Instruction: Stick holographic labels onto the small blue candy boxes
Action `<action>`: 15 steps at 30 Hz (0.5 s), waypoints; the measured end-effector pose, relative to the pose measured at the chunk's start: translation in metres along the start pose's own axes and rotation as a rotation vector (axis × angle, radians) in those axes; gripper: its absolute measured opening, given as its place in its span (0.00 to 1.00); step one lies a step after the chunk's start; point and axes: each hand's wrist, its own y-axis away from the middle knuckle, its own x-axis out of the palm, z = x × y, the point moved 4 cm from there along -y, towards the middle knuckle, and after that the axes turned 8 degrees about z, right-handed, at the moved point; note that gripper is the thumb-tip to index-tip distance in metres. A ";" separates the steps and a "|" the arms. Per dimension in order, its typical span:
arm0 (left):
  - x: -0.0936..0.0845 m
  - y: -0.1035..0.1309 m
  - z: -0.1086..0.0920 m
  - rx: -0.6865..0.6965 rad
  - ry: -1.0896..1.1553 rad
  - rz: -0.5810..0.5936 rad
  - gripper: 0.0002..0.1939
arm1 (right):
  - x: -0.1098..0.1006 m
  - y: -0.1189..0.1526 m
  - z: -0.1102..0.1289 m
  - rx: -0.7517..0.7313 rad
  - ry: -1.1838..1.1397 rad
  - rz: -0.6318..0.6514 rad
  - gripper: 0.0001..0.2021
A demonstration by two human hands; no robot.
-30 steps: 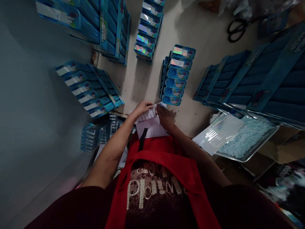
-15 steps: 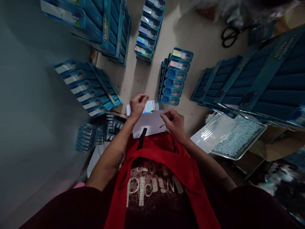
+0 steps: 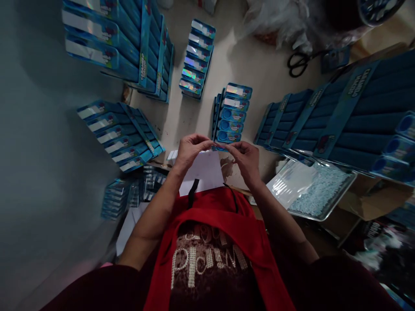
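My left hand (image 3: pixel 189 152) and my right hand (image 3: pixel 247 160) meet fingertip to fingertip above the table's near edge. Each pinches thumb against finger; whatever thin thing lies between them is too small and dim to name. Below the left hand, a white sheet of paper (image 3: pixel 207 170) lies by the top of my red apron (image 3: pixel 223 220). Just beyond the fingertips stands a row of small blue boxes (image 3: pixel 231 115) with printed fronts, its nearest end partly hidden by my fingers. White strips (image 3: pixel 173 155) show beside my left wrist.
Stacked blue boxes rise at the left (image 3: pixel 129 52) and right (image 3: pixel 353 108). Another blue row (image 3: pixel 196 60) stands farther back. Black scissors (image 3: pixel 297 65) lie near clear plastic (image 3: pixel 269 17). A metal tray (image 3: pixel 337 203) of pale blue pieces sits low at the right.
My hands were apart over the paper; now their fingertips have come together. The right hand has lifted off the paper's right side. The whole view has shifted slightly.
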 end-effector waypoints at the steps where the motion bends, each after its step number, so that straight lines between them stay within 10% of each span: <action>1: 0.001 -0.005 -0.009 0.013 -0.036 0.001 0.17 | -0.002 -0.004 0.003 -0.022 0.008 -0.022 0.16; 8: 0.014 -0.054 -0.072 0.136 -0.219 -0.020 0.08 | -0.015 -0.060 0.030 -0.236 0.235 -0.241 0.14; 15: 0.012 -0.086 -0.073 0.176 -0.210 -0.027 0.08 | -0.013 -0.093 0.034 -0.179 0.348 -0.254 0.14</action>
